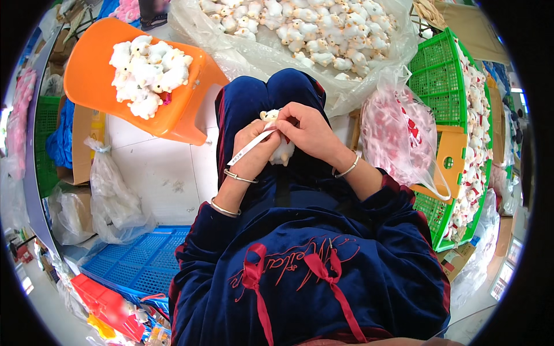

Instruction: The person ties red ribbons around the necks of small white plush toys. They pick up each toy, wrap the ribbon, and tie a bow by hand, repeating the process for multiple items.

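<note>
Between my knees sits a small white plush animal (283, 153) with a cream-coloured head, its head pointing away from me. My left hand (251, 155) is closed at its left side, and a white printed ribbon (247, 149) lies across that hand. With fingers bent in a pinch, my right hand (310, 130) works at the toy's neck, where the ribbon ends. A bit of red shows under the right fingers. Both hands meet there, so the exact hold on ribbon and toy is partly hidden.
An orange stool (92, 75) at the left bears a pile of white plush toys (149, 72). Ahead, a large clear plastic bag (231, 57) holds many more. At the right are a pink-and-red filled bag (392, 132) and a green crate (435, 86). A blue crate (141, 259) stands lower left.
</note>
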A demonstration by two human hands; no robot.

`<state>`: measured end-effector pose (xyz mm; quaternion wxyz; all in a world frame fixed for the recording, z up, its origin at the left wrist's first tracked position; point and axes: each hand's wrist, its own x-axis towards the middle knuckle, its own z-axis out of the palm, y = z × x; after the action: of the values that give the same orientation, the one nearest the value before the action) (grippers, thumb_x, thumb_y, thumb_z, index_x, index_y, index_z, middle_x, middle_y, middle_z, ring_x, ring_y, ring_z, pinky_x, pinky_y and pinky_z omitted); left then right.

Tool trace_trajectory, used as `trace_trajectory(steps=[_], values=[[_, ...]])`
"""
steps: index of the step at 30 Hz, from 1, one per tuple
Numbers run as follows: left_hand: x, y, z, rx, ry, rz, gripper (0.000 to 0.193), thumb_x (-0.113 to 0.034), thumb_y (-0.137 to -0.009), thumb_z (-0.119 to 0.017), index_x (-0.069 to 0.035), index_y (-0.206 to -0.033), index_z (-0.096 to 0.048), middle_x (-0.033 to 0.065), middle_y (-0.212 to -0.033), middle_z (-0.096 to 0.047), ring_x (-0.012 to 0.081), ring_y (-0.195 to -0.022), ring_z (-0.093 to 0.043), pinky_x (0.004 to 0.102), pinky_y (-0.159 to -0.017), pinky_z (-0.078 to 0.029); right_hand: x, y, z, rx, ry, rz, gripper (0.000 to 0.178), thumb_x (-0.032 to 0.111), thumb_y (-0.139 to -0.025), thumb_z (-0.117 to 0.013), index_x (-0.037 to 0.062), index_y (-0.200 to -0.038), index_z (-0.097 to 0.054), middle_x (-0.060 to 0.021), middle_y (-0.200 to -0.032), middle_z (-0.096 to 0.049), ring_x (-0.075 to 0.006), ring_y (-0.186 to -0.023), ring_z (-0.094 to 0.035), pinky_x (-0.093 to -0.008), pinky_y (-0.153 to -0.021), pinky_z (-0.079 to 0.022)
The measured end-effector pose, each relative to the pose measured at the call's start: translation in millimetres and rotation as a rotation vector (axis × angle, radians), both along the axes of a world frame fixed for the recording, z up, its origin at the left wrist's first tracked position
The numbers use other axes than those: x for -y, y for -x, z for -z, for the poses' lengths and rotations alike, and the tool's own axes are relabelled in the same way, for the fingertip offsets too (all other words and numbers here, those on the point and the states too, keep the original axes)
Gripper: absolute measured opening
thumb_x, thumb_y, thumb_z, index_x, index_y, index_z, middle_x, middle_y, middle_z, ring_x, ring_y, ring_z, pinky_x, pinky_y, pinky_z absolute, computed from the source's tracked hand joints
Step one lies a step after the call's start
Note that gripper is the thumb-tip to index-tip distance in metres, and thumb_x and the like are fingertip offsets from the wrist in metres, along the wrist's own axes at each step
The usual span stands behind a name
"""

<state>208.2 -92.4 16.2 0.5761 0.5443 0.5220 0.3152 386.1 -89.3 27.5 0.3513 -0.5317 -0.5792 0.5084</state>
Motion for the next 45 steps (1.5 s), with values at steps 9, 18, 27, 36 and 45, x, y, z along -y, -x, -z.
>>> trace_trajectory(steps=[9,18,27,36,45], values=[[3.7,3.6,4.0,0.034,-0.160,-0.029,0.014,-0.012,-0.090,-0.072,-0.002,-0.097,-0.078,0.0093,-0.089,-0.069,0.0177,-0.083,-0.067,0.0313,-0.077,-0.053,-0.1,-2.6,8.8,-0.370,0.179,0.102,0.011,0.008,-0.099,-0.064,0.0004,-0.106,-0.060,-0.0028,-0.086,-0.065,-0.0089,-0.072,-0.062,-0.0269,-0.065,-0.054],[9.4,10.6,14.3,0.018,-0.378,-0.040,0.014,-0.005,-0.091,-0.077,-0.002,-0.104,-0.079,0.0106,-0.099,-0.069,0.0189,-0.086,-0.068,0.0293,-0.075,-0.055,-9.8,-22.6,-14.9,-0.593,0.447,0.157,0.019,0.012,-0.101,-0.067,0.0018,-0.117,-0.067,-0.0001,-0.092,-0.065,-0.0064,-0.077,-0.062,-0.0241,-0.070,-0.054],[11.2,11.1,20.1,0.059,-0.396,-0.033,0.016,-0.003,-0.089,-0.077,-0.002,-0.105,-0.078,0.0100,-0.100,-0.069,0.0202,-0.087,-0.069,0.0293,-0.076,-0.056,-16.6,-46.4,-37.4,0.350,-0.268,0.116,0.018,0.011,-0.098,-0.065,-0.0006,-0.113,-0.067,-0.0128,-0.099,-0.068,-0.0231,-0.088,-0.067,-0.0349,-0.077,-0.054],[12.7,10.1,21.0,0.072,-0.501,-0.040,0.020,-0.001,-0.088,-0.076,-0.005,-0.107,-0.077,0.0099,-0.101,-0.070,0.0226,-0.087,-0.071,0.0313,-0.078,-0.058,-8.0,-21.9,-34.8,0.540,-0.123,-0.282,0.026,0.022,-0.103,-0.061,-0.0009,-0.092,-0.066,-0.0083,-0.070,-0.065,-0.0209,-0.063,-0.060,-0.0330,-0.062,-0.049],[12.2,7.1,16.4,-0.027,-0.591,-0.025,0.022,0.001,-0.086,-0.076,-0.002,-0.108,-0.076,0.0115,-0.102,-0.073,0.0247,-0.088,-0.072,0.0305,-0.079,-0.057,-10.1,-7.0,-44.7,-0.493,0.660,-0.030,0.024,0.021,-0.103,-0.064,0.0058,-0.085,-0.068,0.0000,-0.075,-0.059,-0.0035,-0.059,-0.041,-0.0214,-0.051,-0.028]])
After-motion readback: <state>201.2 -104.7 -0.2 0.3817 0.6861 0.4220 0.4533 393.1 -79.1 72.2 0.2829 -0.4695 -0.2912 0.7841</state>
